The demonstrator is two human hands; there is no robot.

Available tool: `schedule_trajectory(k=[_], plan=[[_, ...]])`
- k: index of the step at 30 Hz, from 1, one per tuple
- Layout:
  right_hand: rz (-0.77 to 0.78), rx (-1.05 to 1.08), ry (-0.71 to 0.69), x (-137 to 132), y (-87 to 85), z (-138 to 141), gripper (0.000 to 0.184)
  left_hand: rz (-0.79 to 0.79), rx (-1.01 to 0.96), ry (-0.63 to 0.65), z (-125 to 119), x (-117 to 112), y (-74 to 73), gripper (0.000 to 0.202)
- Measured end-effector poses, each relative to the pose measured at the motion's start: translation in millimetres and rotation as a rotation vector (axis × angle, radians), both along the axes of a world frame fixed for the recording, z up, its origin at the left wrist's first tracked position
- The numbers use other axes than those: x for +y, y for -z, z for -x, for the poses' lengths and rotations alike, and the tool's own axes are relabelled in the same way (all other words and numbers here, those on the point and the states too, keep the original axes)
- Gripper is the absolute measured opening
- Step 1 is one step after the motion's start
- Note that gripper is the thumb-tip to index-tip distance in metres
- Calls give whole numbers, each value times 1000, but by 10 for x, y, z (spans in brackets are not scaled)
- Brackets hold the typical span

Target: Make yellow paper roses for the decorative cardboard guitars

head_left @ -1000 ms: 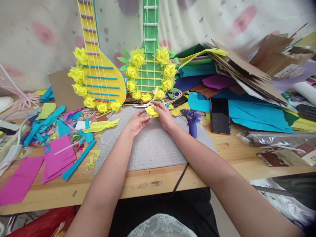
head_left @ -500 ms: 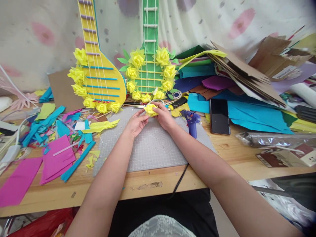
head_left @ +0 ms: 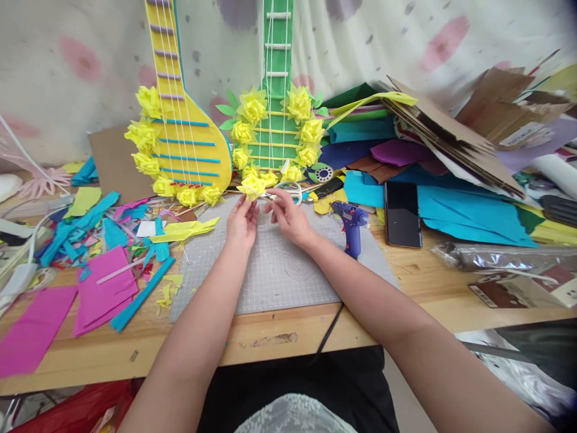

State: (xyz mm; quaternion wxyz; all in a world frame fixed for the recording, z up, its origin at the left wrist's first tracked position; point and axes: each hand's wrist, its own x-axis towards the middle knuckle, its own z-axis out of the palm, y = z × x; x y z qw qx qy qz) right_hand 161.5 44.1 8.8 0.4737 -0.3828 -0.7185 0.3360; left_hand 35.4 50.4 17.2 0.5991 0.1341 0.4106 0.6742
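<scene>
One yellow flower [head_left: 252,186], earlier in both hands, is now pinched by the left hand [head_left: 243,222] over the far edge of the cutting mat [head_left: 265,276]; the right hand [head_left: 291,218] has released it, fingers parted. Beyond the mat stand two guitars [head_left: 214,153]; on its right, one glue gun [head_left: 353,233].

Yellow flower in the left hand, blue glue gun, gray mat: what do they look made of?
Yellow flower: probably crepe paper or similar, matte, judging by its thin, ruffled petals. Blue glue gun: likely hard plastic, smooth, from its molded body. Gray mat: perhaps vinyl or rubber, dull, flat with a printed grid.
</scene>
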Motion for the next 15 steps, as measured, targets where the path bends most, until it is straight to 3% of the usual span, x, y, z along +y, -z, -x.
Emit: schedule_trajectory(k=[2,5,11,15], plan=[[-4,-128,-30,-9,0,18,29,-38,18,18,-18,-14,18,18],[11,-182,47,44,35,8,20,-55,30,48,-52,-39,28,20],[173,28,147,177,123,-33,15,-97,35,118,-94,-73,6,28],[275,104,135,184,140,-6,17,-82,74,60,-103,-68,14,19]])
